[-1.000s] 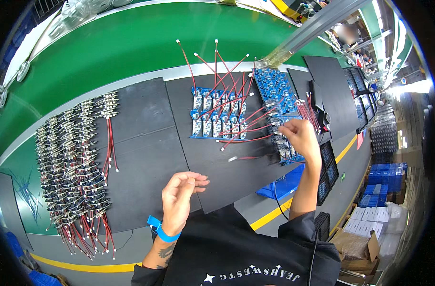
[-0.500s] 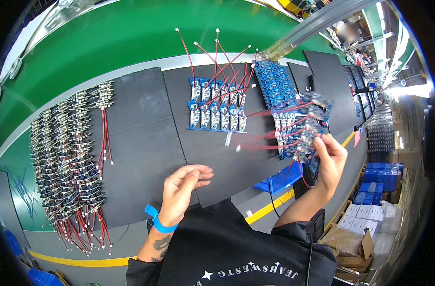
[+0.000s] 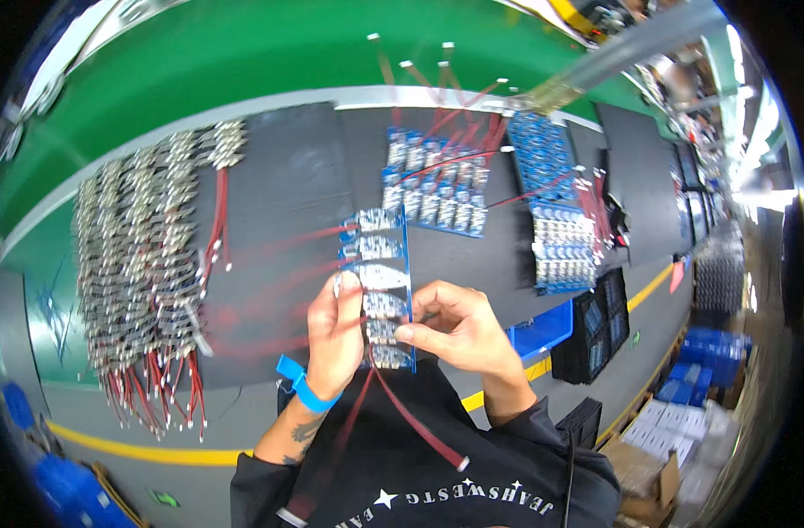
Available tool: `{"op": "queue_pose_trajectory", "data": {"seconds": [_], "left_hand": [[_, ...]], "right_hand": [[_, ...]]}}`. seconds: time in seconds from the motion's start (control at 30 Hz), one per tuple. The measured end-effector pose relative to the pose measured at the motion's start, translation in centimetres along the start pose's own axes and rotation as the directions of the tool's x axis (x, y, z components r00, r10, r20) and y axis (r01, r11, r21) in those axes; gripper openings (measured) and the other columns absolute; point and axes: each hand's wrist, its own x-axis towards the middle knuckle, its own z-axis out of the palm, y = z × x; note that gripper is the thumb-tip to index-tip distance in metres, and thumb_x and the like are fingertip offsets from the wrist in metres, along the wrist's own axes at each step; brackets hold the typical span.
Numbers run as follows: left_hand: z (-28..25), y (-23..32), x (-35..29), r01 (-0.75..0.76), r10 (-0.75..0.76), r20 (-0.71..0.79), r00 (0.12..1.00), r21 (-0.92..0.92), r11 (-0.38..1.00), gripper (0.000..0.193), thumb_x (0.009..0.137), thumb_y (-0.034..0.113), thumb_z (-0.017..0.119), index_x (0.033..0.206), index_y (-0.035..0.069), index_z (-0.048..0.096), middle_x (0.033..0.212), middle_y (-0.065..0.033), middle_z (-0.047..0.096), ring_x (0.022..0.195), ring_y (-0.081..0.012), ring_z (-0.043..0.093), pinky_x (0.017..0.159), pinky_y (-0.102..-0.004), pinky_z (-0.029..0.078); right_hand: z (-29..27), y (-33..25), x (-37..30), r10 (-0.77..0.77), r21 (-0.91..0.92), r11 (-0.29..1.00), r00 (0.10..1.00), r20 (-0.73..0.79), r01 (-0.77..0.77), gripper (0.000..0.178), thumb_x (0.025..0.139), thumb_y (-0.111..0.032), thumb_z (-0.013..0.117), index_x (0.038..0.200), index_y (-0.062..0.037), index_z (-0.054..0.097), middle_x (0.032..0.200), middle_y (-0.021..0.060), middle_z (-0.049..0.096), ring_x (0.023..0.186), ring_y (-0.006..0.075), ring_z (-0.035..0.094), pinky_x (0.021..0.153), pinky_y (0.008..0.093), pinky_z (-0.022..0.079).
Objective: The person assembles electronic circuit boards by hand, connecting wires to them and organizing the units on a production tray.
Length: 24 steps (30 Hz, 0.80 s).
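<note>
Upright in front of my chest is a strip of blue circuit boards (image 3: pixel 384 277) with silvery parts and red wires hanging off it. My left hand (image 3: pixel 334 321) pinches its left side between thumb and fingers. On the opposite edge, my right hand (image 3: pixel 459 326) grips it lower down. Motion smears the wires. Beyond my hands, a blue circuit-board panel (image 3: pixel 433 189) with red wires lies on the black mat (image 3: pixel 287 167). To its right are bare-looking blue panels (image 3: pixel 541 154) and a stack of boards (image 3: pixel 565 251) with wires.
Rows of small boards (image 3: pixel 142 255) with red wires cover the left of the bench. A blue bin (image 3: pixel 543 334) and black trays (image 3: pixel 589 327) sit below the right bench edge. A metal post (image 3: pixel 626 53) rises at the far right; cartons (image 3: pixel 661 427) stand on the floor.
My right hand has brought the strip of boards from the stack at the right to in front of my chest. My left hand has closed on it. The view has shifted slightly.
</note>
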Motion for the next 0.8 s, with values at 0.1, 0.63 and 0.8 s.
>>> {"op": "queue_pose_trajectory", "data": {"seconds": [0.1,0.63,0.8], "left_hand": [[-0.9,0.7,-0.1,-0.055,0.059,-0.097,0.994,0.048,0.997,0.032,0.102,0.028,0.046,0.102,0.000,0.059,0.087,-0.0032,0.063,0.075,-0.0069,0.058,0.066,-0.0231,0.049],[-3.2,1.2,-0.2,0.089,-0.093,-0.010,0.996,-0.191,0.978,0.036,0.102,0.033,0.044,0.102,0.002,0.062,0.082,0.0012,0.063,0.071,-0.0026,0.056,0.060,-0.0207,0.047],[-2.6,1.7,-0.2,0.073,-0.072,0.016,0.997,-0.183,0.980,0.036,0.101,0.034,0.048,0.102,0.001,0.062,0.078,0.0014,0.062,0.065,-0.0030,0.055,0.055,-0.0207,0.045]], "right_hand": [[-1.4,-0.5,1.1,0.135,-0.232,0.972,0.886,0.443,-0.032,0.021,0.084,-0.012,0.073,0.075,0.0021,0.061,0.068,0.0049,0.062,0.064,0.0065,0.059,0.050,0.0229,0.045],[1.5,1.0,2.6,-0.052,-0.065,0.988,0.704,0.708,0.139,0.015,0.089,-0.010,0.066,0.080,0.0013,0.062,0.064,0.0093,0.061,0.055,0.0215,0.060,0.051,0.0314,0.043],[1.5,0.3,3.7,-0.165,-0.142,0.943,0.790,0.591,0.303,0.016,0.086,-0.010,0.069,0.076,-0.0005,0.062,0.059,0.0082,0.059,0.052,0.0194,0.059,0.049,0.0302,0.041]]}}
